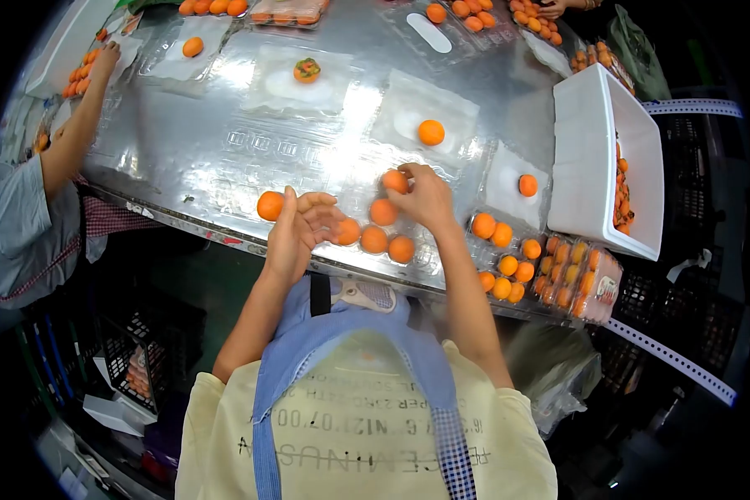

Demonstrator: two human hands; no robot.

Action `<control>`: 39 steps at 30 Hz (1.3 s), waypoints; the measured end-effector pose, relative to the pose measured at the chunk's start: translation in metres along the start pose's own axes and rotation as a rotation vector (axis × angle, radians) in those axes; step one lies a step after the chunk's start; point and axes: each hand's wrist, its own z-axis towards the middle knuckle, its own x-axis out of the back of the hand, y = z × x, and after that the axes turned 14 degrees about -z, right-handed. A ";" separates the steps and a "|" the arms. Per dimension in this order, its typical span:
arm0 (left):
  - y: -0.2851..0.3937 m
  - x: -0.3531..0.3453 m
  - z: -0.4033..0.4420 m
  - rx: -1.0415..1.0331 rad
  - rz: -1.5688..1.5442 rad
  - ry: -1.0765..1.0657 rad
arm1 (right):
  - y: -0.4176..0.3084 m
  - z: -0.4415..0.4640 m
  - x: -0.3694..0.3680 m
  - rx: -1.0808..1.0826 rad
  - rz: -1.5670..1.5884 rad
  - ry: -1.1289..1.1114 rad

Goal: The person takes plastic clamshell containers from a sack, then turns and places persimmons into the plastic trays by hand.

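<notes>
Station: metal table (175, 154), small group of orange fruit close to the near edge. Right hand (425, 196): thumb and fingers closed about the topmost fruit (394, 181); hold comes from the side, presumably to keep the neighbours undisturbed. Below it, a second fruit (383, 212) and a lower row: left fruit (347, 231), middle fruit (373, 238), right fruit (402, 248). Clear plastic shows around this group; moulded hollows probably keep the fruit from rolling, though the cavities are hard to make out.

Left hand (302, 229): fingers spread and loosely bent, palm partly turned up, no fruit gripped. Thumb lies near a lone fruit (270, 206); fingertips overlap the left fruit in view, contact cannot be told. Open posture likely leaves room around the group.

Right side: filled clear pack (579, 279) at the table edge, beside more loose-looking fruit (508, 265). White foam box (579, 154) tipped with its opening sideways, perhaps for easy reach; fruit inside (622, 187). A co-worker's hand (104, 60) works far left
</notes>
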 end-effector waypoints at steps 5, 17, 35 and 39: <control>0.012 0.011 0.005 0.113 -0.002 -0.035 | 0.007 -0.007 0.011 -0.181 0.431 -0.124; 0.025 -0.030 0.010 0.247 0.170 -0.353 | -0.068 -0.077 0.051 0.020 0.879 0.070; -0.026 -0.047 -0.015 -0.152 0.326 -0.283 | -0.031 -0.087 0.064 0.179 0.970 -0.068; -0.045 -0.061 -0.015 -0.309 0.506 -0.279 | -0.016 -0.090 0.066 0.218 0.905 -0.014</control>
